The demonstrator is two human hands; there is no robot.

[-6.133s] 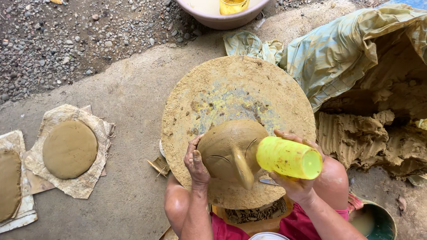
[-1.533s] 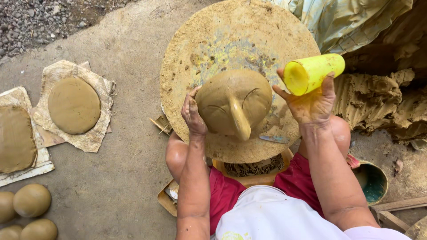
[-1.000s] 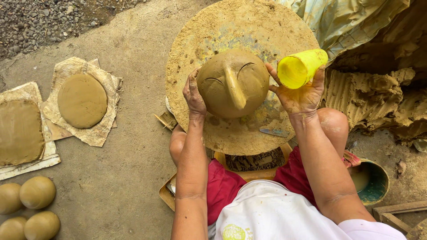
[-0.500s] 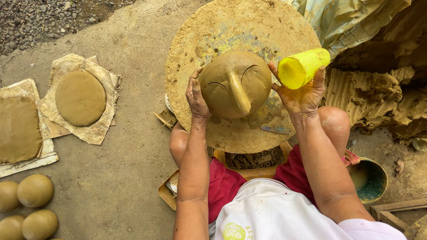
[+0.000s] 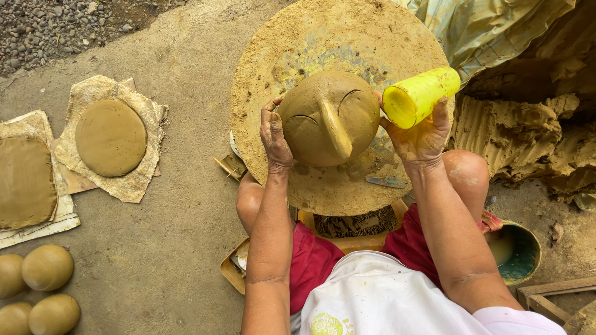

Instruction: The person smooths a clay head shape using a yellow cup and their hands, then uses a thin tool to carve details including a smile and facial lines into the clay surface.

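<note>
A round brown clay dome [image 5: 326, 115] with a raised ridge down its middle sits on a large sandy round board [image 5: 341, 43]. My left hand [image 5: 274, 133] rests flat against the dome's left side, fingers apart. My right hand [image 5: 422, 133] grips a yellow plastic cup [image 5: 421, 96], tilted on its side with its mouth facing the camera, just right of the dome.
A flat clay disc [image 5: 110, 136] and a clay slab [image 5: 25, 181] lie on paper at left. Several clay balls [image 5: 46, 267] sit at lower left. A heap of raw clay [image 5: 515, 133] under plastic sheet is at right. A small green bowl [image 5: 521, 251] stands beside my right knee.
The view has shifted, bringing the clay balls at lower left into sight. My left hand stays on the dome. The yellow cup has risen slightly and stayed beside the dome's right.
</note>
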